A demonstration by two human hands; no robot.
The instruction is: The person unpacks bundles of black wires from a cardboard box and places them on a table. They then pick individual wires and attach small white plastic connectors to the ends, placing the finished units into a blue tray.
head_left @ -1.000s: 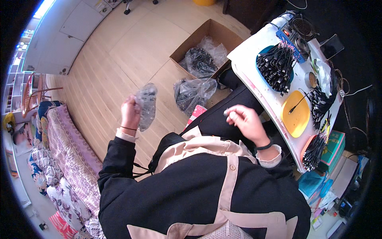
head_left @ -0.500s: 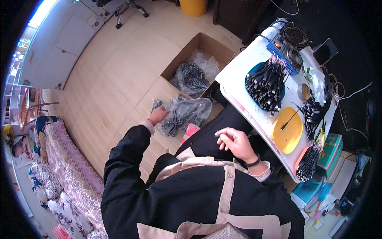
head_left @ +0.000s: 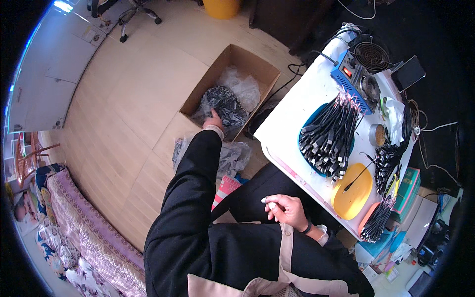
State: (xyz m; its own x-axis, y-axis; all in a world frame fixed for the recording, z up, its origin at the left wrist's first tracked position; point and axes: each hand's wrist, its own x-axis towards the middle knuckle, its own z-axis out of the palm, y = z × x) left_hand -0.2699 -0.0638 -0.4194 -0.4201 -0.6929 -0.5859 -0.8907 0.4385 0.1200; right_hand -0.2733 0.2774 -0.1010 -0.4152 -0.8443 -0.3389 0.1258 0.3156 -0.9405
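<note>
My left arm stretches forward to a cardboard box (head_left: 257,62) on the floor. Inside it, my left hand (head_left: 213,120) has its fingers closed at the edge of a clear plastic bag (head_left: 225,104) with black, cable-like goods in it. The fingertips are partly hidden by the film. My right hand (head_left: 289,212) rests above my lap, left of the table's near edge, fingers loosely curled and nothing visible in them. Pale coverings sit on some of its fingertips. Another clear plastic bag (head_left: 232,158) with dark contents lies outside the box, partly behind my left sleeve.
On the white table (head_left: 282,128) at right are a bundle of black cables (head_left: 329,133) on a blue tray, a yellow tray (head_left: 352,198) with one cable, a blue electrical device (head_left: 349,81) and an orange tray of cables (head_left: 378,220). A bed (head_left: 94,218) stands left.
My left hand has left the plastic bag on the floor and moved forward into the box, onto the bag there. My right hand stays near my lap, its fingers more curled. The view has shifted.
</note>
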